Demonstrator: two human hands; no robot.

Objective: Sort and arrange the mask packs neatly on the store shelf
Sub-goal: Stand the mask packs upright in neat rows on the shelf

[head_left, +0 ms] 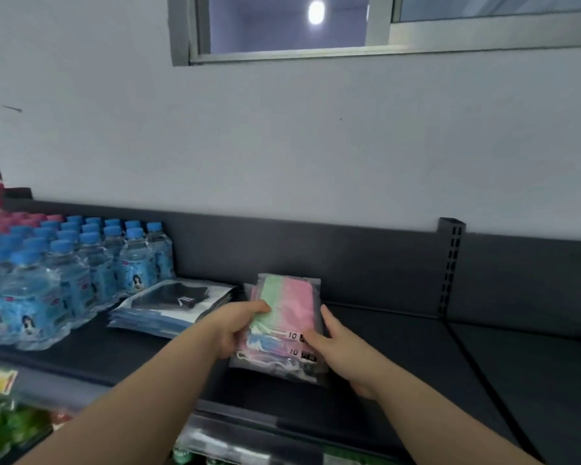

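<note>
Two hands hold a stack of pastel mask packs [291, 303] on a dark store shelf [399, 350].

Several flat, glossy clear-plastic packs lie piled in the middle of the matte black shelf, showing soft green, pink and blue masks inside and small black labels marked "10". The left hand [239, 325] grips the stack's left edge, fingers curled over the top. The right hand [336, 344] holds the right edge, thumb on top and fingers along the side. Just left of the stack lies a second flat pile, black mask packs [171, 305] in white and blue wrappers. Further left stand shrink-wrapped water bottles [81, 273] with round blue caps. A slotted metal upright [450, 263] rises at the shelf's back right, against a smooth pale wall [282, 146] with a metal-framed window [316, 31] above.
</note>
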